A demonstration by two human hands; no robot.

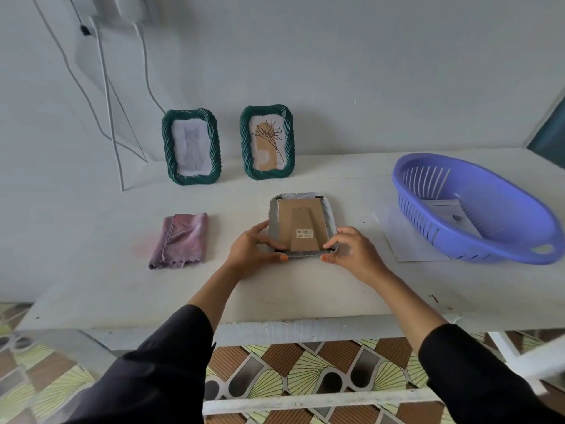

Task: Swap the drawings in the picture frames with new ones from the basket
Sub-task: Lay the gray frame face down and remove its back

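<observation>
Picture frame (302, 224) is lying face down on the table (91, 276), left of the basket (477, 209), with left hand (253, 252) and right hand (351, 252) gripping its near corners, fingers curled onto the cardboard back (301, 215); uneven prying is probably risking a creased back or the frame skidding away.

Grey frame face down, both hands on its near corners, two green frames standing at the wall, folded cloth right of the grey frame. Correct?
One error: the folded cloth lies left of the grey frame, not right. Head view shows it. Rest holds: left hand and right hand hold its near corners, and two green frames stand at the wall.
</observation>
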